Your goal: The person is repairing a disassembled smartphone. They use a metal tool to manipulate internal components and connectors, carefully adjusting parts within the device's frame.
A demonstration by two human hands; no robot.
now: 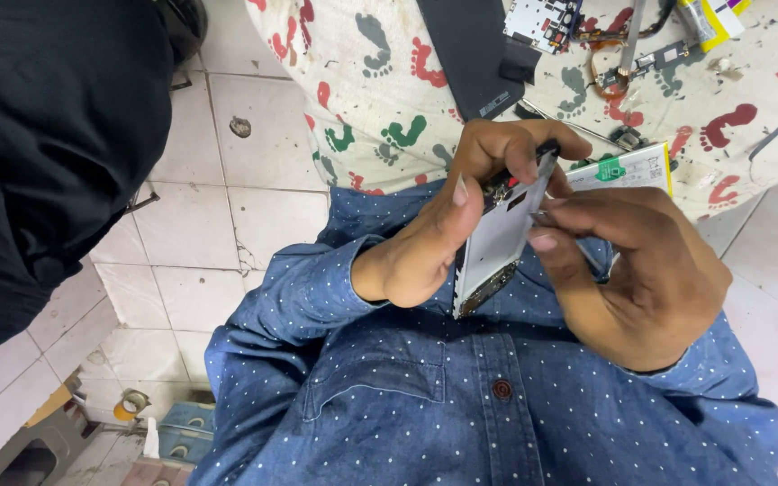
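Footprint-patterned cloth (362, 81), circuit board (544, 20), tiled floor (227, 198), blue dotted shirt (407, 405).

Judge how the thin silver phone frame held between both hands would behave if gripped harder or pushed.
The thin silver phone frame is probably light and fairly stiff: the left hand holds it edge-on without sag. Being so thin, it may bend or crack under force. Its smooth face looks slippery where the right hand pinches it.

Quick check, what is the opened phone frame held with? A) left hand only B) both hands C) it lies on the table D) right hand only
B: the left hand grips the phone frame from one side while the right hand pinches its other edge, with the frame held up in front of the blue dotted shirt, off the footprint-patterned table cover.
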